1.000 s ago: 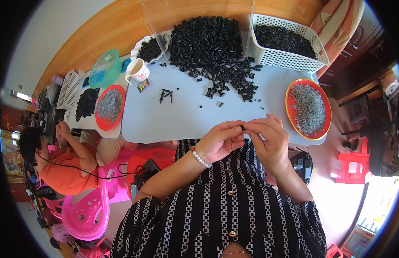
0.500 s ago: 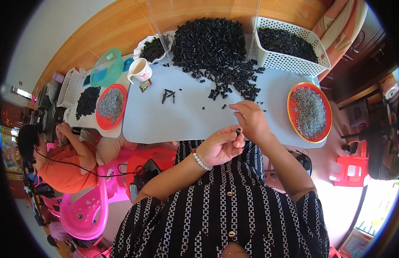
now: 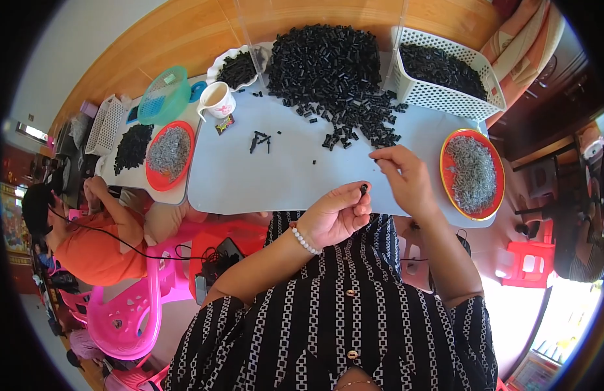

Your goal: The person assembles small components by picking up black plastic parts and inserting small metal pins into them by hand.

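Near the table's front edge, my left hand (image 3: 334, 218) is closed, pinching a short black tubular piece (image 3: 364, 189) upright between thumb and fingers. My right hand (image 3: 407, 182) is just above the table to the right of it, thumb and forefinger brought together on a small black piece (image 3: 375, 160), mostly hidden by the fingertips. Beyond both hands lies a large heap of short black tubular pieces (image 3: 325, 65), spilling toward me. A few joined black pieces (image 3: 259, 141) rest at left on the grey table (image 3: 250, 186).
A red plate of small silvery parts (image 3: 471, 173) stands at right, below a white perforated basket (image 3: 445, 72) of black pieces. A mug (image 3: 217, 101) and scalloped dish (image 3: 233, 68) are at back left. Another person in orange (image 3: 100, 244) sits at left.
My right hand has moved right, away from the left hand, and its fingertips have closed on a small black piece. The left hand keeps its piece. The whole view has shifted slightly.
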Action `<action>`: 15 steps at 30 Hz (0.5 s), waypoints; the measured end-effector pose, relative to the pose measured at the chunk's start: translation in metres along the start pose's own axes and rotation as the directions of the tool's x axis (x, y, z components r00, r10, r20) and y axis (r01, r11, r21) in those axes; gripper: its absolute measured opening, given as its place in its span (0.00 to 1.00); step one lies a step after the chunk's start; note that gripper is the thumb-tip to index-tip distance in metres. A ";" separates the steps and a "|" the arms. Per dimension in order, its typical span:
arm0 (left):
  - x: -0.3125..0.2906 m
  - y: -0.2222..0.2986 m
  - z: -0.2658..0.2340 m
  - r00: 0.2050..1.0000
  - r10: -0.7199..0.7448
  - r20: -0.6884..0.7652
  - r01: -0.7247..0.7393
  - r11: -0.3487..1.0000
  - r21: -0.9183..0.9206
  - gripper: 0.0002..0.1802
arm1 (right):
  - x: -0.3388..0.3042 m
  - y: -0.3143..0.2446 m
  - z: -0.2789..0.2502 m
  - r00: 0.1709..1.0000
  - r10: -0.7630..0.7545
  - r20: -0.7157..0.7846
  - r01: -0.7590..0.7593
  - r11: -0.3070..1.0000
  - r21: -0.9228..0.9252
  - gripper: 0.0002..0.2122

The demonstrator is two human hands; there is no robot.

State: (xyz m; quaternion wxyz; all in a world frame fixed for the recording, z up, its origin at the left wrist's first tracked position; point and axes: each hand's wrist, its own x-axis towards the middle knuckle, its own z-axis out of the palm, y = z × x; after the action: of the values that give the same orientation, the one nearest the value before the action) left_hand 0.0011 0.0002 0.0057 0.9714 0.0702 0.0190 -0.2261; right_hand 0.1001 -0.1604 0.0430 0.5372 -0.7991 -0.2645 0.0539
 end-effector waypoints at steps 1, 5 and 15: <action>0.002 0.000 0.001 1.000 -0.005 0.003 0.005 1.000 -0.004 0.11 | -0.003 -0.011 -0.010 1.000 -0.018 0.013 0.018 1.000 0.021 0.08; 0.006 -0.003 0.005 1.000 -0.003 -0.012 0.003 0.999 0.038 0.11 | -0.015 -0.035 -0.027 0.994 0.093 0.057 -0.103 0.970 0.221 0.07; 0.001 -0.010 0.017 0.994 0.058 -0.094 -0.038 0.978 0.204 0.13 | -0.021 -0.062 -0.032 0.996 -0.069 0.058 0.064 0.995 0.081 0.04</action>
State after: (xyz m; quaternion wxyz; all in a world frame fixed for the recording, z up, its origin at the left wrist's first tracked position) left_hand -0.0024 -0.0114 0.0211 0.9622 0.1802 0.0427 -0.1995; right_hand 0.0711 -0.1792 0.1073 0.5616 -0.7660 -0.3048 0.0707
